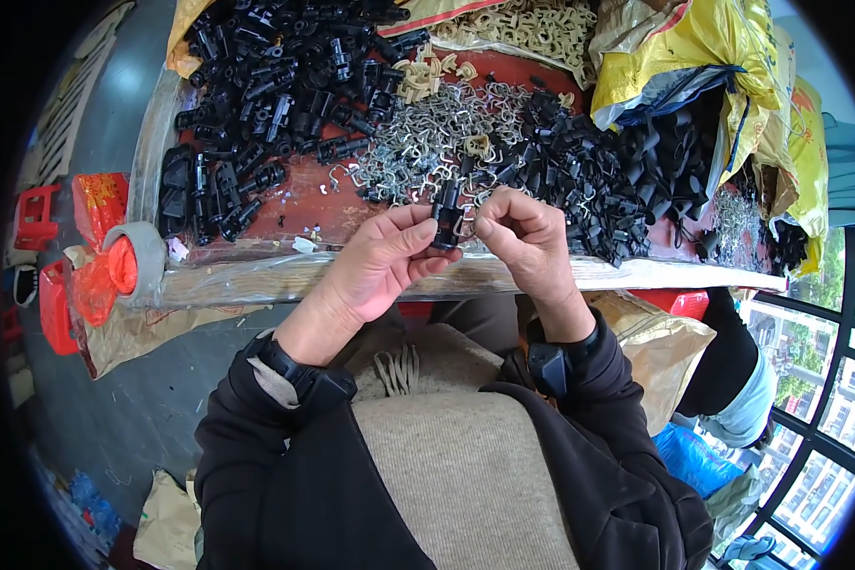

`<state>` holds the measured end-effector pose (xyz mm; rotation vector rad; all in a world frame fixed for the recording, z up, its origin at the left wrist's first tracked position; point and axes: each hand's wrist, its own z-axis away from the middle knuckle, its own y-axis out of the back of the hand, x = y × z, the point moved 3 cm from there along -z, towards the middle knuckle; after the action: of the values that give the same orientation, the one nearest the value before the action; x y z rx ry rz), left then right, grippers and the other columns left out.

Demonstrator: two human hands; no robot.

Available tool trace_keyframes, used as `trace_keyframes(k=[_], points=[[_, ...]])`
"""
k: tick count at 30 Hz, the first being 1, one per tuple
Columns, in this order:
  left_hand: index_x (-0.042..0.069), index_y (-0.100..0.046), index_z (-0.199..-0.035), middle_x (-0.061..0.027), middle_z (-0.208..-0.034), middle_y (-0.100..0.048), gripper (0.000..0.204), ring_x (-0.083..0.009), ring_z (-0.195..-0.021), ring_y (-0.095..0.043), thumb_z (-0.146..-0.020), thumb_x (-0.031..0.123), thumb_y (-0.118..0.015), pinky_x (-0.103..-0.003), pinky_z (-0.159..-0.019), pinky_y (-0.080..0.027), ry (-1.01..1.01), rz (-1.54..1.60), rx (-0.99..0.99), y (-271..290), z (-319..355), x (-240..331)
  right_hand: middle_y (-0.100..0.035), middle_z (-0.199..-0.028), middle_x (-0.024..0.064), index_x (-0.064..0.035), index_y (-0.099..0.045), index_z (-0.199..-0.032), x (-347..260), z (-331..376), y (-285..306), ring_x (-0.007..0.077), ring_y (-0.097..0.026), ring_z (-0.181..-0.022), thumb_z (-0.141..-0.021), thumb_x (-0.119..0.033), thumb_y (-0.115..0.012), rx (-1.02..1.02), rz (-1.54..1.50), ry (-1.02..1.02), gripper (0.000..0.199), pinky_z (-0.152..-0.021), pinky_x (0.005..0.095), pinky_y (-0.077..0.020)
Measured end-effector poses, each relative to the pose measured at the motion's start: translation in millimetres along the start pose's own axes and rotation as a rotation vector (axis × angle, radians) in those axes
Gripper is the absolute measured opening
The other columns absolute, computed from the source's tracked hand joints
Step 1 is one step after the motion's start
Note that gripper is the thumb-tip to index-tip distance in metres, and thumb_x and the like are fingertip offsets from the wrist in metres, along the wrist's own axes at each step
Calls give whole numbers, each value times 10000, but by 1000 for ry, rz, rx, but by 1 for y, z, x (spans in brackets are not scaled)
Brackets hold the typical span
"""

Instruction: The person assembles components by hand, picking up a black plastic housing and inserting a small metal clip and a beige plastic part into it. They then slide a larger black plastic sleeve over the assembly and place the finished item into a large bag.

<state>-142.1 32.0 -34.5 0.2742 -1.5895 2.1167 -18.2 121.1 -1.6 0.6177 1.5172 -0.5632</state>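
Note:
My left hand (387, 252) is closed around a black plastic fitting (448, 211), which stands roughly upright over the table's near edge. Close beside it, my right hand (527, 236) pinches a small bent metal clip (464, 224) between thumb and forefinger, at the fitting's right side. Whether the clip touches the fitting cannot be made out. Just beyond my hands lies a heap of silvery metal clips (418, 133). A large pile of similar black fittings (275, 95) covers the far left of the table.
Small black parts (579, 171) spread to the right, with beige plastic pieces (532, 33) at the back. A yellow sack (693, 57) stands at the far right. A grey tape roll (141, 261) is at the table's left corner. Another person (731, 380) is at the right.

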Motion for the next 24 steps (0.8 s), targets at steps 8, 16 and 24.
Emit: trace_keyframes(k=[8,16,24], points=[[5,-499,-995,-84,-901,-573,247,-209,-781,-590,-783,123,-546,-229,-653,-498,10,-45,43,-4,5,-4,-498,-683,-26,0,-527,-702,0,7,-3,20,-405,-604,-737,-35,-572,34,-46,-90,67,-536,164,-322],[-6,-517,-998,-72,-874,-582,244,-206,-783,-592,-784,106,-542,-208,-627,-498,41,-39,63,-8,8,-5,-492,-670,-40,-3,-522,-700,-9,13,-6,8,-399,-579,-739,-37,-575,61,9,-114,74,-504,157,-314],[0,-535,-975,-71,-859,-591,230,-179,-761,-596,-780,122,-551,-203,-620,-496,44,-27,67,-11,9,-8,-450,-609,5,-11,-512,-702,-24,17,-7,62,-415,-486,-706,-14,-588,74,438,265,77,-419,198,-308]])
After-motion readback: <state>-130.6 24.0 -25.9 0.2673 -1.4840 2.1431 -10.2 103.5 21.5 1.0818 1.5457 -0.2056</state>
